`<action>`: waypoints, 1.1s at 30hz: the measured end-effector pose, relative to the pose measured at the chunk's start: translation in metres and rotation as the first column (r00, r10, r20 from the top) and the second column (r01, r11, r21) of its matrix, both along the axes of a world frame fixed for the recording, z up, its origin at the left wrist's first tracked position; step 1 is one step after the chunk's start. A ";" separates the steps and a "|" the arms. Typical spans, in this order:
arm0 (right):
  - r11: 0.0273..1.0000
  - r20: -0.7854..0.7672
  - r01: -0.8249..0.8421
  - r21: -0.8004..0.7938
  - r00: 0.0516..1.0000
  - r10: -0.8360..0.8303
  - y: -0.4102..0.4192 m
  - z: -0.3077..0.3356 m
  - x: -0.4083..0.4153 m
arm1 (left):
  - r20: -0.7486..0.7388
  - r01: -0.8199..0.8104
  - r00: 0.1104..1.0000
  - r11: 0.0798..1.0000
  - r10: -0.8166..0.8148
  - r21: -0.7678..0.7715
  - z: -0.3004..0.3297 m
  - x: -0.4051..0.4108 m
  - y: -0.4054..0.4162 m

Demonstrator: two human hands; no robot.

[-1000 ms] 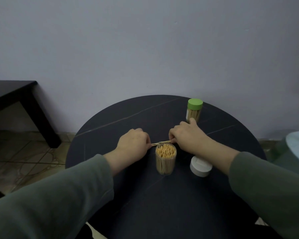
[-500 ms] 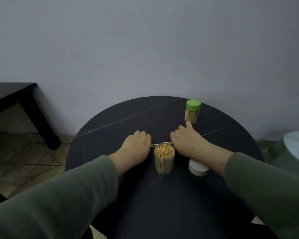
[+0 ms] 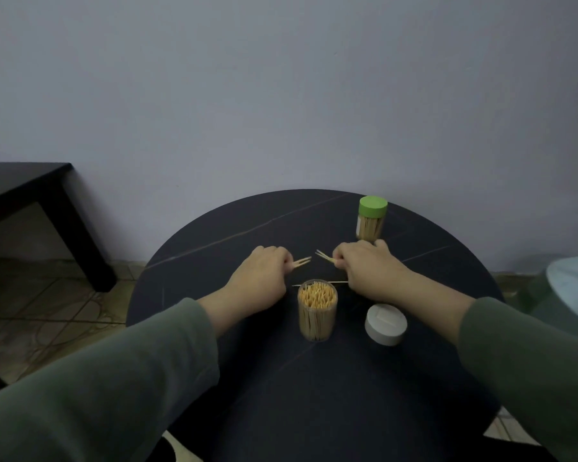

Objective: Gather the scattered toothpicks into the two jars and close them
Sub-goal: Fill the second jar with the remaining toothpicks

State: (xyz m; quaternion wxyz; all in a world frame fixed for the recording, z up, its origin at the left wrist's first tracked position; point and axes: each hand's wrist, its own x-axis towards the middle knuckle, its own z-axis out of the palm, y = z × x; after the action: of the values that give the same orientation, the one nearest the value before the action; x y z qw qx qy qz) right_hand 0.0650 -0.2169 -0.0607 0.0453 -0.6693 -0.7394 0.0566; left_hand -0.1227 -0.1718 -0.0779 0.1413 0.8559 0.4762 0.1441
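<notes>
An open clear jar (image 3: 317, 310) packed with upright toothpicks stands mid-table. Its white lid (image 3: 385, 324) lies just to its right. A second jar (image 3: 371, 223), closed with a green lid, stands at the back right. My left hand (image 3: 260, 276) pinches a few toothpicks (image 3: 301, 261) whose tips stick out to the right. My right hand (image 3: 369, 266) pinches a few toothpicks (image 3: 324, 256) pointing left. One loose toothpick (image 3: 321, 283) lies flat on the table just behind the open jar, between my wrists.
The round black table (image 3: 281, 378) holds everything; its rim curves close behind the green-lidded jar. A dark side table (image 3: 30, 191) stands at the left by the wall. A pale round object (image 3: 574, 288) sits at the right edge.
Both hands have lifted and drawn apart, each taking some toothpicks from the bundle they shared. A single toothpick stays on the table behind the open jar.
</notes>
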 end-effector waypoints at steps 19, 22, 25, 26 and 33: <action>0.999 -0.927 0.041 0.036 0.374 0.018 -0.054 0.006 -0.033 | 0.776 0.311 0.592 0.827 0.217 -0.469 0.013 0.012 -0.061; 0.999 -0.929 0.050 0.019 0.369 0.000 -0.057 -0.005 -0.032 | 0.767 0.345 0.608 0.803 0.203 -0.486 0.007 0.007 -0.062; 1.000 -0.898 0.017 -0.010 0.439 -0.016 -0.060 -0.012 -0.031 | 0.756 0.363 0.638 0.809 0.145 -0.462 0.004 0.003 -0.062; 1.000 -0.878 0.019 -0.007 0.479 -0.015 -0.061 -0.014 -0.032 | 0.749 0.357 0.650 0.818 0.128 -0.450 0.003 0.001 -0.062; 0.998 -0.814 0.027 0.061 0.580 0.035 -0.057 -0.014 -0.024 | 0.731 0.335 0.679 0.859 0.065 -0.388 -0.003 -0.010 -0.057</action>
State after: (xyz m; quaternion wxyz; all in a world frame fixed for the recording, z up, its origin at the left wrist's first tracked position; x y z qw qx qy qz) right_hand 0.0415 -0.2737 -0.0746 0.4015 -0.5653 -0.6393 0.3325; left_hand -0.1329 -0.2288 -0.0810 0.5405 0.6972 0.3348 0.3312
